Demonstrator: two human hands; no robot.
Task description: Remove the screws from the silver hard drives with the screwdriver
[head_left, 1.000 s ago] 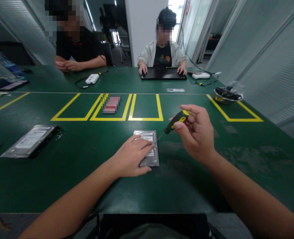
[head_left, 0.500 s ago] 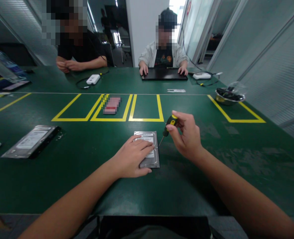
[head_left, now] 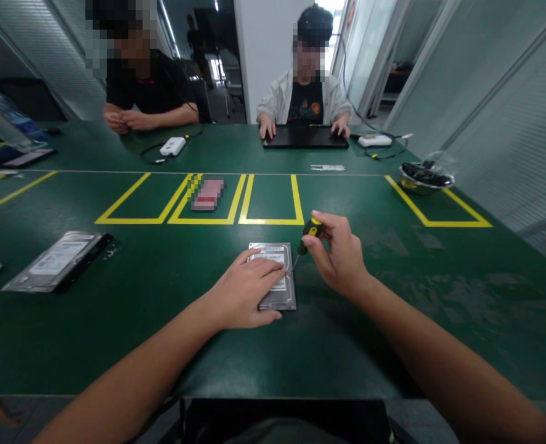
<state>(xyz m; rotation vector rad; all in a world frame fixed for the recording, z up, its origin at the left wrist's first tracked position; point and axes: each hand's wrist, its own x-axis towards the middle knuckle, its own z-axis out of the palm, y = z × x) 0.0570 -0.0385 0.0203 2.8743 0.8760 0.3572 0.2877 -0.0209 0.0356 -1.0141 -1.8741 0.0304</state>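
A silver hard drive (head_left: 280, 254) lies flat on the green table (head_left: 162, 333) in front of me. My left hand (head_left: 245, 293) rests flat on its top, fingers stretched out, covering its near left part. My right hand (head_left: 340, 256) pinches a small screwdriver (head_left: 306, 234) with a black and yellow handle. The screwdriver stands tilted, its thin tip down at the drive's right edge.
A second hard drive (head_left: 58, 262) lies at the left. Yellow tape boxes (head_left: 268, 200) mark the table's middle. A metal bowl (head_left: 425, 177) stands at the far right. Two people sit opposite, one with hands on a black laptop (head_left: 305, 137). A white device (head_left: 172, 146) with a cable lies nearby.
My right hand has come down and leftward with the screwdriver, turning it more upright and bringing its tip to the drive's right edge. My left hand has stayed on the drive.
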